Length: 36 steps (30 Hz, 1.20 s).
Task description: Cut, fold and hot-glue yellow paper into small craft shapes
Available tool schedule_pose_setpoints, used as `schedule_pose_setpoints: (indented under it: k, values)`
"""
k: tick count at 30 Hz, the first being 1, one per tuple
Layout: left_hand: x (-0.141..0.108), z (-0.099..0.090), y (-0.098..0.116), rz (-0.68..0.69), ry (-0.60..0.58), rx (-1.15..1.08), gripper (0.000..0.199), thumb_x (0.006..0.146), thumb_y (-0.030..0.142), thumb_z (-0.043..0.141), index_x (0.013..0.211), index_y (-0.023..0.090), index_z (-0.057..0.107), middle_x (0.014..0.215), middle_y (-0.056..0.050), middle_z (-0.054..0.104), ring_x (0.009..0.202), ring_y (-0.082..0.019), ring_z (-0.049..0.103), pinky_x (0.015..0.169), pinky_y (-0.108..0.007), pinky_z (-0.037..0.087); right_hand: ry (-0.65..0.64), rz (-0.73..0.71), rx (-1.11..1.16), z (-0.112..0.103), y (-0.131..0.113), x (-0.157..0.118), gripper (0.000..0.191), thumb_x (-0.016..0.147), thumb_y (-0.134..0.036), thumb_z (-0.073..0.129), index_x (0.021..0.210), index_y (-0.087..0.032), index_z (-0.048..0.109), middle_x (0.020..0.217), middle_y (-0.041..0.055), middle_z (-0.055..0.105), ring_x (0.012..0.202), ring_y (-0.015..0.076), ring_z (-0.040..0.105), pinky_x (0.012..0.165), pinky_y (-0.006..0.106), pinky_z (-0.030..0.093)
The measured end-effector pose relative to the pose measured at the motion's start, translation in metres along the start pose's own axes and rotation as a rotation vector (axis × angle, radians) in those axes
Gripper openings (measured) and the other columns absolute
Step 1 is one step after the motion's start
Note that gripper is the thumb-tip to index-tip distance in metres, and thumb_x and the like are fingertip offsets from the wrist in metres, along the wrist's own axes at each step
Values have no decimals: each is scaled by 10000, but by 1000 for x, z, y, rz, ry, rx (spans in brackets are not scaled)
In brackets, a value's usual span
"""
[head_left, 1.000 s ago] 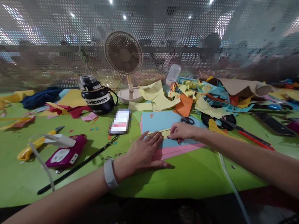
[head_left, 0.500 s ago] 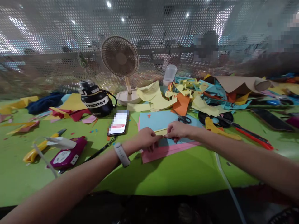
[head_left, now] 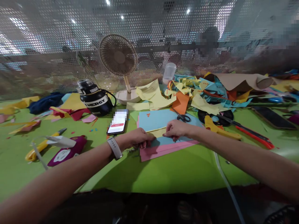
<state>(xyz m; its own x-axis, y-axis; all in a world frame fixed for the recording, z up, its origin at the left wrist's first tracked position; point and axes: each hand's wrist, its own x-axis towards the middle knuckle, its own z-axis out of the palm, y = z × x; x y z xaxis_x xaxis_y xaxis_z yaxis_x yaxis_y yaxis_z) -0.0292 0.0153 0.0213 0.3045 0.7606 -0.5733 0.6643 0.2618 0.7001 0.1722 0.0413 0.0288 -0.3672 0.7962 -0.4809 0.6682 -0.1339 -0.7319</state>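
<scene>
A small strip of pale yellow paper (head_left: 159, 133) lies between my two hands, over a blue paper sheet (head_left: 147, 122). My left hand (head_left: 140, 137), with a watch on the wrist, is closed on the strip's left end with its fingers curled under. At the right end, my right hand (head_left: 175, 129) pinches the paper between thumb and finger. Pink sheets (head_left: 149, 154) stick out from beneath the blue one. Just behind my right hand are black-handled scissors (head_left: 183, 118), partly on the blue sheet.
A phone (head_left: 118, 122), a black bottle (head_left: 95, 101) and a fan (head_left: 118, 56) stand or lie left of centre. Paper scraps (head_left: 187, 87) pile up at the back. On the right lie a yellow tool (head_left: 220, 130), a red-handled cutter (head_left: 255, 137) and a dark phone (head_left: 272, 117).
My left hand has shifted left, away from my right hand, and more of the yellow strip shows between them. The right hand has barely moved.
</scene>
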Motion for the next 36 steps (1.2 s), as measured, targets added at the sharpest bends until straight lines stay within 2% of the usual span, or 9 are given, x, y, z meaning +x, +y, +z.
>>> schedule_pose_setpoints:
  k: [5, 11, 14, 17, 20, 24, 28, 33, 36]
  values:
    - [-10, -4, -11, -13, -2, 12, 478, 699, 576, 633, 463, 164, 585, 347, 16, 462, 333, -87, 371, 394, -240, 225, 9, -22, 3, 1, 1, -1, 176, 757, -150, 687, 668, -146, 536, 459, -47, 540, 375, 79, 529, 380, 175, 421]
    - [-16, -4, -18, -33, 79, -37, 506, 685, 610, 635, 457, 160, 603, 339, -11, 500, 325, -104, 406, 415, -246, 270, 106, -158, 23, 2, 16, -6, 250, 737, -173, 693, 891, -177, 497, 500, -87, 535, 355, 83, 525, 357, 172, 388]
    - [-18, -4, -13, 10, 158, -132, 461, 716, 562, 630, 483, 165, 618, 338, -3, 511, 308, -94, 405, 403, -229, 258, 157, -224, -81, 2, 24, -3, 208, 726, -259, 705, 816, -170, 539, 491, -71, 536, 320, 85, 498, 351, 191, 354]
    - [-21, -1, -5, 48, 178, -191, 439, 734, 527, 629, 486, 165, 619, 320, 4, 503, 286, -84, 399, 376, -213, 217, 200, -251, -147, 1, 27, 0, 192, 702, -276, 716, 721, -163, 562, 518, -42, 569, 360, 82, 499, 390, 202, 355]
    - [-21, 5, 0, 63, 139, -227, 449, 747, 531, 616, 482, 168, 612, 333, -10, 528, 289, -90, 433, 353, -203, 209, 223, -250, -162, 0, 25, -1, 183, 690, -281, 715, 721, -160, 581, 525, -34, 575, 408, 88, 506, 423, 207, 357]
    - [-15, 11, 2, 99, 78, -284, 423, 759, 543, 602, 581, 164, 662, 459, -48, 636, 348, -107, 516, 352, -197, 300, 235, -241, -187, -1, 23, -5, 186, 679, -302, 711, 717, -156, 602, 543, -14, 600, 475, 106, 527, 460, 216, 356]
    - [-7, 12, 4, 122, 120, -328, 372, 751, 511, 624, 638, 161, 682, 504, -46, 652, 376, -115, 537, 337, -191, 343, 245, -220, -187, 0, 22, -6, 180, 677, -301, 703, 729, -155, 611, 568, 1, 618, 505, 116, 538, 466, 221, 347]
    - [-5, 14, 5, 101, 97, -346, 385, 733, 536, 632, 654, 163, 683, 491, -44, 644, 367, -128, 535, 316, -201, 371, 216, -206, -140, -1, 23, -6, 164, 668, -272, 708, 681, -155, 594, 552, 1, 598, 485, 106, 517, 438, 213, 336]
    - [-7, 16, 4, 90, 73, -361, 415, 717, 562, 642, 621, 160, 671, 481, -54, 647, 359, -124, 531, 324, -198, 372, 200, -230, -17, -2, 24, -6, 200, 670, -301, 712, 688, -165, 567, 514, -30, 553, 421, 91, 480, 406, 212, 340]
